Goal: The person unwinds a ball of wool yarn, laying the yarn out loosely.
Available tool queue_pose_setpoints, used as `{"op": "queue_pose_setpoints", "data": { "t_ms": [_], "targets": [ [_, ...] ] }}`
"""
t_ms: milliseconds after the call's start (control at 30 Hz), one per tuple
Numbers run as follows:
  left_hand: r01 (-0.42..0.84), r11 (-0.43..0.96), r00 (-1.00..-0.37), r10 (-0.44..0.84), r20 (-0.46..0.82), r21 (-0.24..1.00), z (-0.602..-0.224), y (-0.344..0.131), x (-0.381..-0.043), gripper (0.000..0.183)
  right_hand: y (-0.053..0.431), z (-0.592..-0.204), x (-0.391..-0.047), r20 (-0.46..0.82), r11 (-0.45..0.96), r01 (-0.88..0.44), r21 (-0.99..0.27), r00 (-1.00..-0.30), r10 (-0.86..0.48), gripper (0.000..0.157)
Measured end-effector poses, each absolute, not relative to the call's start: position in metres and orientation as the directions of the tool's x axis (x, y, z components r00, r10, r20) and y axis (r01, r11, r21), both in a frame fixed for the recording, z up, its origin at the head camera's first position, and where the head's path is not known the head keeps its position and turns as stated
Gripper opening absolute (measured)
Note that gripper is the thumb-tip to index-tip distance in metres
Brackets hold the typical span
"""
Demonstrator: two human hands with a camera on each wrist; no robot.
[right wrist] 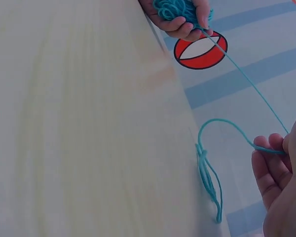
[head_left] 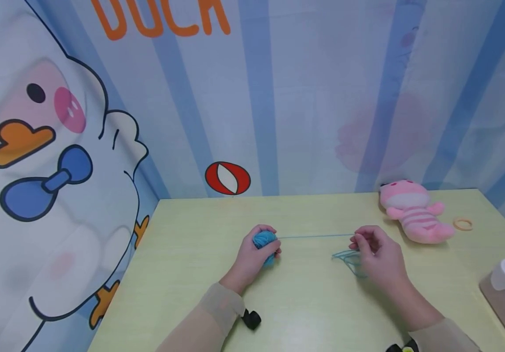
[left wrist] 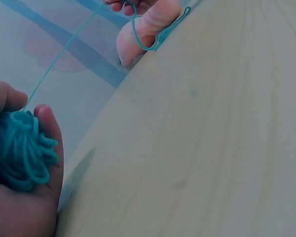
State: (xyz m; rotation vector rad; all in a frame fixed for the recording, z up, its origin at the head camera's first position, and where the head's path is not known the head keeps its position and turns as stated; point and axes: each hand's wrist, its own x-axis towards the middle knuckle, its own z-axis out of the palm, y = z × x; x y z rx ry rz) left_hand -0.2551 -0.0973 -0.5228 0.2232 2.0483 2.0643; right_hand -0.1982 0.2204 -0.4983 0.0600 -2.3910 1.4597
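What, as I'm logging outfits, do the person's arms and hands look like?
The left sleeve and right sleeve are beige. Beside the left is a black device; beside the right, a second black device, yellow-spotted. The left hand and right hand wear no gloves.

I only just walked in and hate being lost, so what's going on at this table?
A person is handling blue yarn with both hands. The left hand holds the yarn ball, and the right hand pinches the yarn, with a single strand running straight between the hands. Loose loops of the same yarn trail from the right hand. A pink plush toy lies toward the back right of the table.
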Motion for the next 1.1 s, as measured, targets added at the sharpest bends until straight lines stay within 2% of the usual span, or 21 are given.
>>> {"op": "queue_pose_setpoints", "data": {
  "t_ms": [333,467,667,933,1100],
  "targets": [
    [-0.027,0.048,-0.982,0.185,-0.036,0.998,-0.521,-0.099,-0.255,0.043,0.245,-0.499,-0.199,0.256,0.481,-0.142,-0.865,-0.950,0.179,0.019],
    [-0.025,-0.041,-0.987,0.158,-0.018,0.999,-0.522,-0.099,-0.256,0.045,0.253,-0.500,-0.199,0.248,0.500,-0.122,-0.857,-0.949,0.194,0.021],
    [-0.028,-0.142,-0.983,0.185,-0.001,0.989,-0.521,-0.099,-0.256,0.049,0.263,-0.500,-0.196,0.228,0.572,-0.063,-0.818,-0.948,0.221,0.025],
    [0.026,-0.094,-0.991,0.131,0.038,0.995,-0.519,-0.098,-0.255,0.038,0.273,-0.504,-0.194,0.215,0.689,-0.014,-0.725,-0.955,0.207,0.019],
    [0.004,-0.080,-0.979,0.201,0.020,0.997,-0.519,-0.099,-0.253,0.042,0.272,-0.507,-0.196,0.236,0.749,-0.052,-0.661,-0.962,0.141,0.018]
  ]
}}
